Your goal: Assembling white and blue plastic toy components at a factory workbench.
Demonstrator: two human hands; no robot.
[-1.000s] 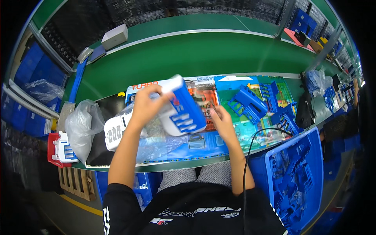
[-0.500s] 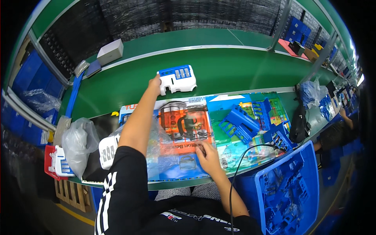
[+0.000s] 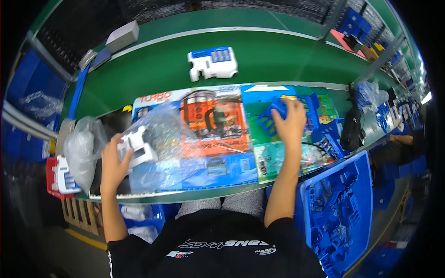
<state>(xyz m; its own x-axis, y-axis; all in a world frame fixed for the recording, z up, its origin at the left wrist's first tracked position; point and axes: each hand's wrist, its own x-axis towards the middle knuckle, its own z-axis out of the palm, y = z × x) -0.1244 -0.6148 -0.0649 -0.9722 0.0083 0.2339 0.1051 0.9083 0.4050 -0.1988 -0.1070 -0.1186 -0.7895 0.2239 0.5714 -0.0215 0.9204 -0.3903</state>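
Observation:
My left hand [image 3: 114, 161] is closed on the left edge of a white plastic housing [image 3: 141, 150], thumb and fingers either side of it. The housing is tilted beside a crumpled transparent plastic bag [image 3: 162, 134]. Over on the right, my right hand [image 3: 292, 119] grips a blue slotted plastic part [image 3: 271, 116] from above; the fingers cover some of it. More blue plastic parts [image 3: 328, 143] lie right of that hand. Beyond both hands, a white housing with a blue slotted insert [image 3: 213, 63] stands alone on the green surface.
Printed cardboard sheets [image 3: 218, 167] cover the near worktop. A blue bin [image 3: 303, 204] of blue parts stands at the right front, with a black cable [image 3: 320, 146] nearby. At left are a stuffed plastic bag [image 3: 84, 153] and a red tray [image 3: 53, 178] holding a blue-and-white housing.
My left hand has let go of the blue-and-white housing and come back to the white one, which has turned. My right hand has moved forward and right onto a blue part.

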